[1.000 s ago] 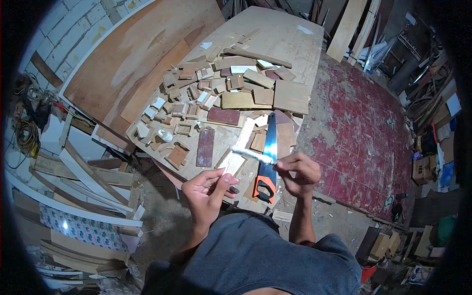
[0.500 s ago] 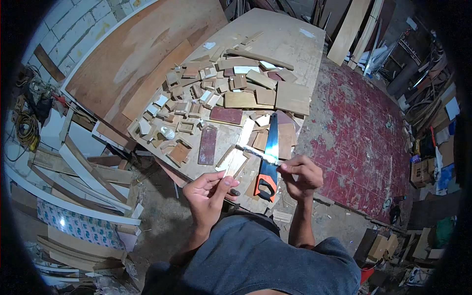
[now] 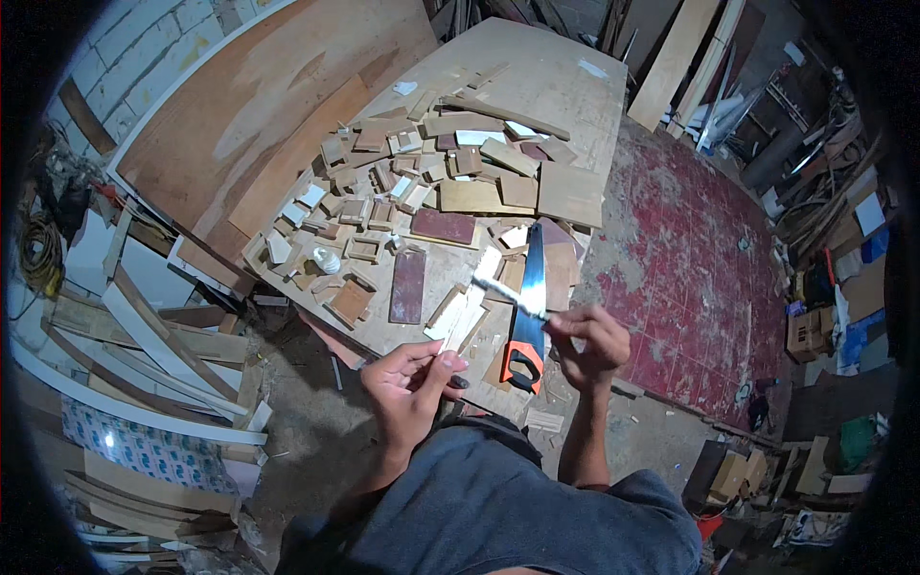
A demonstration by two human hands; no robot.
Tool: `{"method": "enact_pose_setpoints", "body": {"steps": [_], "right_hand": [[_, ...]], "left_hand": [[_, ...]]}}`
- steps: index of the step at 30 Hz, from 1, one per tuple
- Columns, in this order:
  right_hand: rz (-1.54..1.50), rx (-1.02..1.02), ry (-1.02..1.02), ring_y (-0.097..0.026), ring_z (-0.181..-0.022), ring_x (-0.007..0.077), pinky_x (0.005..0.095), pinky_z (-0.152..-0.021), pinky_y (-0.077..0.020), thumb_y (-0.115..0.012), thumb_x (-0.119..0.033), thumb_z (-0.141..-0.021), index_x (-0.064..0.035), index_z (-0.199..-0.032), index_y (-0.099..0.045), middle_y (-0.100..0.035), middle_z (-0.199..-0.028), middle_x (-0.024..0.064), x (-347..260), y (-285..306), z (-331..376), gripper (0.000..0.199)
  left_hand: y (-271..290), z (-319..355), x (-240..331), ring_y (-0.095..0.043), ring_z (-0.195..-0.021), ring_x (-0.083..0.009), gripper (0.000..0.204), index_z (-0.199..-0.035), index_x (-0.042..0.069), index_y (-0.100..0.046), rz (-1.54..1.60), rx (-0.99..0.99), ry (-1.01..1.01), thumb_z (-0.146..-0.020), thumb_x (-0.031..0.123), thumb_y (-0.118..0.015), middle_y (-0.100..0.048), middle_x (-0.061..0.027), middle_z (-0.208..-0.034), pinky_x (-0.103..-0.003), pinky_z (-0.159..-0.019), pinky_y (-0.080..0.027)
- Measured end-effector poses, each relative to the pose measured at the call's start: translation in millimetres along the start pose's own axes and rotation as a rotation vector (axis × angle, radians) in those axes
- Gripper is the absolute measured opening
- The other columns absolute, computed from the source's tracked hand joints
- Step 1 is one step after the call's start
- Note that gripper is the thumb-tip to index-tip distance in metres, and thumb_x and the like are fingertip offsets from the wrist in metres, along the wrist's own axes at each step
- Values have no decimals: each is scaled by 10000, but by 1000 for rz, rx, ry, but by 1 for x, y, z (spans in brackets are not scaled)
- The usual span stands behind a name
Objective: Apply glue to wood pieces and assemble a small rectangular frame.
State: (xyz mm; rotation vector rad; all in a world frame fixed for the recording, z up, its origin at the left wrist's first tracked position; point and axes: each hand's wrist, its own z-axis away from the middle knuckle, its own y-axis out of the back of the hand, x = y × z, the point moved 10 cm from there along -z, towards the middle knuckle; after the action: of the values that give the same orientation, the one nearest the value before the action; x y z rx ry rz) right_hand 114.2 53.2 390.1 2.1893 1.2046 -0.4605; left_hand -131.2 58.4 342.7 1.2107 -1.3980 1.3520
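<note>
Between thumb and fingers, my left hand (image 3: 407, 379) pinches the near end of a narrow pale wooden strip (image 3: 471, 309), which points away over the workbench. My right hand (image 3: 589, 343) is closed on a slim silvery tool (image 3: 511, 296) with a dark tip; its exact kind is hard to make out. The tool slants left, its tip close to the strip; whether they touch I cannot tell. Between my hands a handsaw (image 3: 532, 278) with an orange and black handle lies on the bench. Under the strip is a small wooden frame piece (image 3: 446, 312).
The workbench (image 3: 565, 77) carries many wood offcuts, small wooden boxes (image 3: 351, 299), dark red blocks (image 3: 407, 287) and a white bottle (image 3: 326, 260). A large plywood sheet (image 3: 278, 105) leans at the left. Boards and scrap line both sides; a worn red floor (image 3: 685, 278) lies right.
The tool in my right hand has tilted slightly, its tip a little farther right and higher. The view has shifted slightly. My left hand still pinches the strip.
</note>
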Motion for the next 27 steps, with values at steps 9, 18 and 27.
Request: {"method": "enact_pose_setpoints", "body": {"steps": [9,18,27], "right_hand": [[-192,-138,-88,-691,-683,179,270,-609,-531,-765,67,-690,9,-829,-712,-696,-759,112,-15,-60,6,160],[-85,19,-182,-688,-710,188,275,-621,-522,-726,124,-674,32,-828,-691,-692,-769,113,-4,-80,-16,183],[-109,-193,-121,-693,-716,180,278,-623,-528,-784,75,-659,7,-791,-707,-699,-773,96,-30,-124,-26,168]], "left_hand": [[55,-25,-14,-718,-753,-180,165,-1004,-81,-641,78,10,85,-912,55,-655,-710,-165,-841,-259,-529,-595],[113,-67,-14,-646,-634,-99,206,-1056,-86,-664,52,-63,72,-932,76,-631,-700,-98,-781,-222,-561,-546],[128,-79,3,-631,-629,-93,194,-1011,-64,-671,41,4,4,-931,113,-654,-696,-89,-795,-219,-543,-527]]}}
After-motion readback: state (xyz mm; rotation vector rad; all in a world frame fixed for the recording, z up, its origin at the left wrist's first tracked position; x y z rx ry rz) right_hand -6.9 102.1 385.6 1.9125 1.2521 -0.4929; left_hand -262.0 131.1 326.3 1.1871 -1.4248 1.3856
